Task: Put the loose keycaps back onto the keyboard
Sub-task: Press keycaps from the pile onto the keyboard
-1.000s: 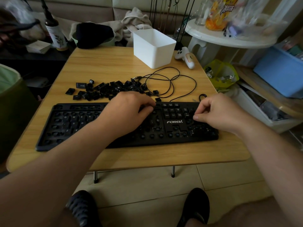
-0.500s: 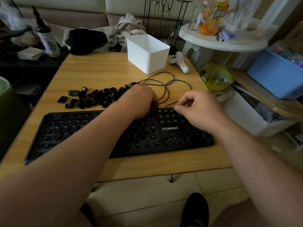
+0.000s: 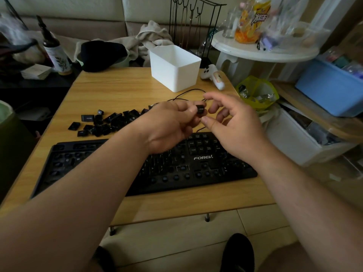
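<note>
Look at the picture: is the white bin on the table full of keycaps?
No: the white bin shows only bare inner walls, and the loose keycaps lie in a pile on the table behind the keyboard.

black keyboard with white lettering, black keycaps, light wood-grain table, plain white bin, blue tub.
</note>
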A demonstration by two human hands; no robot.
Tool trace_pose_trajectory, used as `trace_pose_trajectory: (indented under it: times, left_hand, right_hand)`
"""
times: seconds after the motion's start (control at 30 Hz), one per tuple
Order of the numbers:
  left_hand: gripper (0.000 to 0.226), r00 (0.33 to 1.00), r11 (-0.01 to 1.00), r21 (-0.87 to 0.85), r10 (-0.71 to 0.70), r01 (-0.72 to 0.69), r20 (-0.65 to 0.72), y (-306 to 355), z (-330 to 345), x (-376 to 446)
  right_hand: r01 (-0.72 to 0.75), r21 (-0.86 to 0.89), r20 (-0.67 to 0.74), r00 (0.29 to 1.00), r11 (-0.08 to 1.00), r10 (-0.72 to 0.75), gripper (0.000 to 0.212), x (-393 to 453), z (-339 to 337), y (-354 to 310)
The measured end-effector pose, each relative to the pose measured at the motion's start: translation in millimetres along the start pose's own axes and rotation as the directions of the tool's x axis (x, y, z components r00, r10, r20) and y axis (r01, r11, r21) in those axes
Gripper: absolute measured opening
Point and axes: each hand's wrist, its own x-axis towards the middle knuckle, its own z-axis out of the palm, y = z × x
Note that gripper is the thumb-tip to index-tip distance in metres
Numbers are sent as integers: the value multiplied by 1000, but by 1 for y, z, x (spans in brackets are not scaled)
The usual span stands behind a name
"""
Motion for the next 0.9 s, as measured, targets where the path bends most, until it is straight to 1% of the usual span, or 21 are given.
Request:
trace_pose_trajectory:
  times: [0.03,0.07,0.13,0.17,0.2,0.27,0.33,0.47,0.6,0.73,0.8,0.9]
  left_hand:
    - [19,998,991,-130,-31,39,61,-2,3,-2]
    - [17,994,979,-195,-41,61,103,-3,5,-4]
    - [15,989,968,-241,-29,64,147,-6,5,-6]
    - [17,988,965,-253,-21,60,155,-7,5,-6]
    - [18,987,963,-262,-16,57,159,-8,5,-7]
    - [13,986,961,-272,-9,56,169,-9,4,-8]
    - [12,984,963,-265,0,48,177,-10,5,-9]
    - [18,979,977,-212,27,16,200,-11,4,-12]
    - [28,975,991,-134,36,-6,221,-11,1,-16]
    - [37,980,998,-55,28,-17,195,-11,0,-20]
    - [32,985,999,-32,26,-21,173,-11,0,-21]
    - [18,993,999,4,37,-37,113,-11,4,-23]
  right_hand:
    - [19,23,-30,999,1000,-19,45,0,0,-2]
    - [41,38,-55,998,998,-39,43,0,0,-3]
    - [89,47,-87,993,995,-85,35,-1,-2,-6]
    - [106,51,-92,991,993,-101,32,-1,-3,-7]
    - [117,56,-94,989,992,-111,30,-2,-3,-9]
    - [132,65,-96,987,989,-125,28,-4,-4,-11]
    - [148,71,-100,985,986,-141,28,-6,-4,-12]
    - [182,76,-103,979,980,-173,26,-9,-7,-13]
    - [188,86,-58,981,978,-183,30,-13,-10,-13]
    - [188,94,-12,982,978,-187,33,-14,-12,-11]
    - [178,92,8,984,980,-179,31,-14,-14,-10]
    - [173,77,31,984,982,-176,27,-15,-17,-6]
